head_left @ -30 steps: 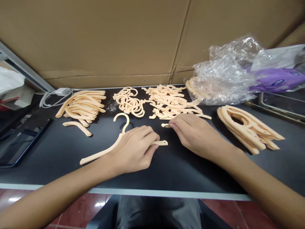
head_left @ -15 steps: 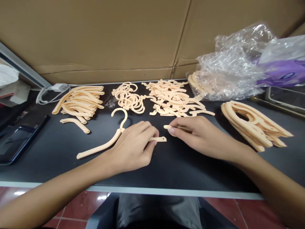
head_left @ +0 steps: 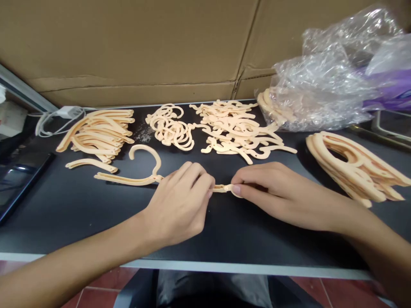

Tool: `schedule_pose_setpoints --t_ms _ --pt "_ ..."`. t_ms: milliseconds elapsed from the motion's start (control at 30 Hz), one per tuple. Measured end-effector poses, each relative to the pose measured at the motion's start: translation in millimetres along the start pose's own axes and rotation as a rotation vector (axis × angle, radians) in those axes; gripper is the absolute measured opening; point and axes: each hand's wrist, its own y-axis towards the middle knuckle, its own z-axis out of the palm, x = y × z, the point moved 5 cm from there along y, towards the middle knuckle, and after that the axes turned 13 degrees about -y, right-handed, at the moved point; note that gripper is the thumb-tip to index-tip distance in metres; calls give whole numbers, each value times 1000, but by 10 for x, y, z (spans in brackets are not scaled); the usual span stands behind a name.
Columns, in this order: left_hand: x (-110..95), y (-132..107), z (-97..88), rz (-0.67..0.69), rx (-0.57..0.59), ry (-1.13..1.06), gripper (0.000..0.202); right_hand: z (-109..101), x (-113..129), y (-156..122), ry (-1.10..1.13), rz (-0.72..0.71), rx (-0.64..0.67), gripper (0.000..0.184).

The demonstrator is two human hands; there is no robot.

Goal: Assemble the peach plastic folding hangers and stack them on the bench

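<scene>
My left hand is closed on a peach plastic hanger part with a hook and one long arm, lying on the black table. Its short stub end sticks out past my fingers to the right. My right hand pinches a small peach arm piece and its tip touches that stub end between the two hands.
Behind the hands lie piles of peach parts: curved arms at left, hooks in the middle, small pieces beside them. Stacked hangers lie at right. A clear plastic bag and a cardboard wall stand behind.
My right hand brought the small piece left from the pile until it meets the stub end. The left hand turned the hanger part flatter, its long arm swinging up and to the left.
</scene>
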Motion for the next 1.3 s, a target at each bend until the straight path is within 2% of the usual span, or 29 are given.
schedule_pose_setpoints --t_ms 167,500,633,1000,1300 --pt "-6 -13 33 25 5 -43 11 10 23 14 -26 -47 4 31" --pt "-20 -35 36 54 -67 -51 14 9 40 -5 -24 -87 18 33" --pt "-39 -46 61 80 -46 -56 15 13 47 6 -7 -115 10 31" --pt "-41 -45 73 103 -26 -104 14 34 -7 5 -21 -76 55 34" --pt "-60 -43 88 161 -10 -103 18 86 1 10 -87 -85 23 36"
